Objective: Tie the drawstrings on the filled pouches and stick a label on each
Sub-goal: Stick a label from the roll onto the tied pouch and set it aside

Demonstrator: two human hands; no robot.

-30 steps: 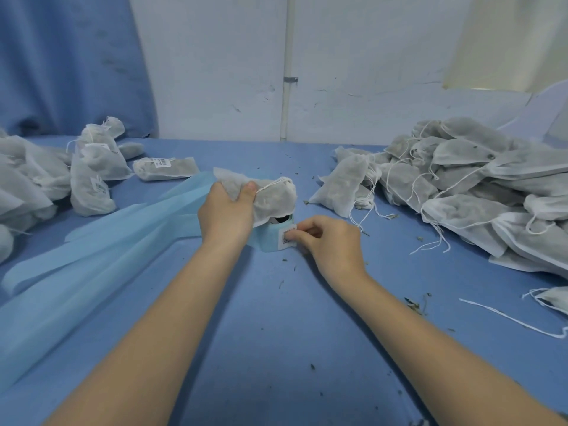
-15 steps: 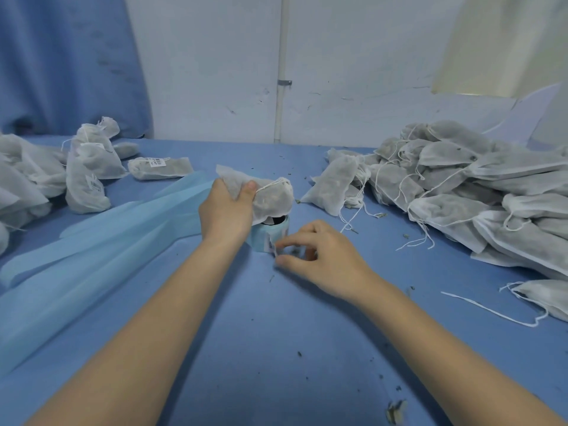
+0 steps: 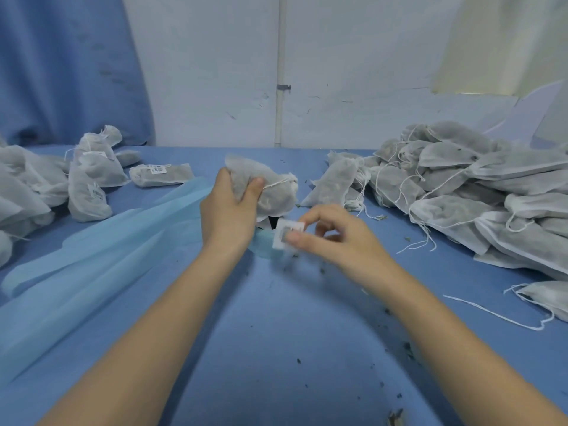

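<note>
A small white label (image 3: 287, 234) is pinched between the thumb and fingers of the right hand (image 3: 333, 241), just below the filled pouch (image 3: 270, 192) that the left hand (image 3: 229, 210) grips above the blue table (image 3: 292, 333). A roll of pale blue backing strip (image 3: 92, 256) trails leftward; labelled pouches (image 3: 89, 179) lie far left, and an unlabelled heap (image 3: 467, 186) lies right.

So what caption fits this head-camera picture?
Left hand holds a tied pouch; right hand lifts a label toward it.
</note>
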